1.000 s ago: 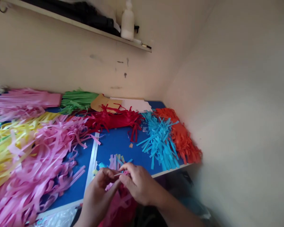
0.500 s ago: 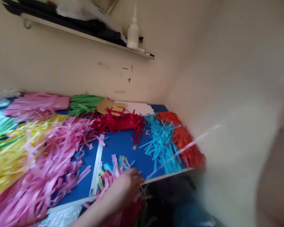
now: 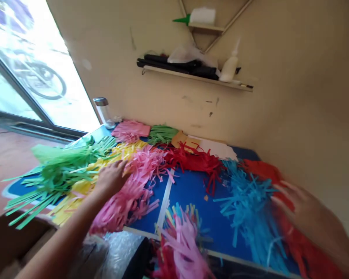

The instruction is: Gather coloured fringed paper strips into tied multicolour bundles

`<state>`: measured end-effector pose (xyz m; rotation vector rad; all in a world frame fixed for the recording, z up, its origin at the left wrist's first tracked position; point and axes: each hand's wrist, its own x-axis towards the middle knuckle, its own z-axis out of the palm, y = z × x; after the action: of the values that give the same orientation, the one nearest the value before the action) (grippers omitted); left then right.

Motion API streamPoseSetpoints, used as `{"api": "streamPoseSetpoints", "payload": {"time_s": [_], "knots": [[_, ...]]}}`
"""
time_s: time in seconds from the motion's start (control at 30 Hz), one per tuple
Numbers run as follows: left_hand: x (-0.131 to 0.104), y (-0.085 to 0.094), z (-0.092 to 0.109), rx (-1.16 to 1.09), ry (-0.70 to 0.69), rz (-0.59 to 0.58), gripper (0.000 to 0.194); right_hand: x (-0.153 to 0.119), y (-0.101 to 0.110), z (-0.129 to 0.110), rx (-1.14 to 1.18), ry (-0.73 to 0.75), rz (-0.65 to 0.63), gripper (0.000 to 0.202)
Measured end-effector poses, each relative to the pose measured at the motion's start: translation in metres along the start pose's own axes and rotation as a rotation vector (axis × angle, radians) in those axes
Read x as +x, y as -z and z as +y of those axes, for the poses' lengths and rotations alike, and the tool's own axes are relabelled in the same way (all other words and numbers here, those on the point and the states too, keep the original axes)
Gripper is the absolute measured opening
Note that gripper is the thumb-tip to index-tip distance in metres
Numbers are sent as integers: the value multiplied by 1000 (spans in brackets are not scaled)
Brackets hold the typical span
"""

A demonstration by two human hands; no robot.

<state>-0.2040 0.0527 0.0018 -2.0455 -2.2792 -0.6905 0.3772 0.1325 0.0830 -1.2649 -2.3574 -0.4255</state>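
My left hand (image 3: 112, 176) reaches over the yellow strips (image 3: 88, 190) and the pink fringed strips (image 3: 128, 193), fingers spread and pointing away. On the right, my right hand (image 3: 298, 203) is over the orange-red fringed pile (image 3: 311, 248), beside the blue fringed strips (image 3: 247, 205); its fingers are apart and slightly blurred. A mixed bundle of pink, yellow, blue and red strips (image 3: 186, 240) stands at the table's front edge, touched by neither hand. Red fringe (image 3: 197, 161) lies further back.
Green strips (image 3: 61, 166) cover the blue table's left end. A glass jar (image 3: 104, 112) stands near the doorway. Behind are pale paper sheets (image 3: 215, 148) and a wall shelf (image 3: 197, 75) with bottles. A cardboard box (image 3: 14, 236) sits at the lower left.
The view has swung left and shows more of the table. My left hand has left the mixed bundle for the yellow and pink strips; my right hand has come down to the orange-red pile.
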Motion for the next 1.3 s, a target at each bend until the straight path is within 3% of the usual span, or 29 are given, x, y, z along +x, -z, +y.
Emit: {"api": "streamPoseSetpoints", "payload": {"time_s": [0.1, 0.17, 0.23, 0.33, 0.43, 0.5, 0.63, 0.8, 1.03, 1.17, 1.3], "knots": [[-16, 20, -69, 175, 154, 19, 40, -6, -44, -28, -37, 172, -86, 57], [-42, 27, -96, 235, 198, 2, 35, -3, -61, -49, 21, 250, -119, 51], [-66, 32, -110, 271, 225, 11, 35, 8, -68, -69, 66, 300, -135, 47], [-78, 37, -111, 337, 277, 137, 46, 31, -71, -102, 108, 363, -175, 39], [-61, 33, -95, 370, 281, 258, 47, 51, -72, -145, 184, 429, -257, 31], [-37, 22, -82, 333, 194, 205, 37, 60, -72, -176, 247, 479, -331, 28], [9, -5, -71, 238, 19, -65, 19, 65, -74, -219, 369, 553, -444, 27], [26, -9, -93, 203, 117, -183, 28, 60, -79, -218, 442, 502, -505, 26], [25, 15, -115, -2, 257, -148, 41, 65, -85, -217, 495, 476, -538, 26], [14, 31, -115, -123, 231, -276, 55, 67, -86, -223, 519, 498, -522, 26], [-4, 50, -119, -62, 279, -429, 59, 64, -87, -221, 495, 478, -580, 23]]}}
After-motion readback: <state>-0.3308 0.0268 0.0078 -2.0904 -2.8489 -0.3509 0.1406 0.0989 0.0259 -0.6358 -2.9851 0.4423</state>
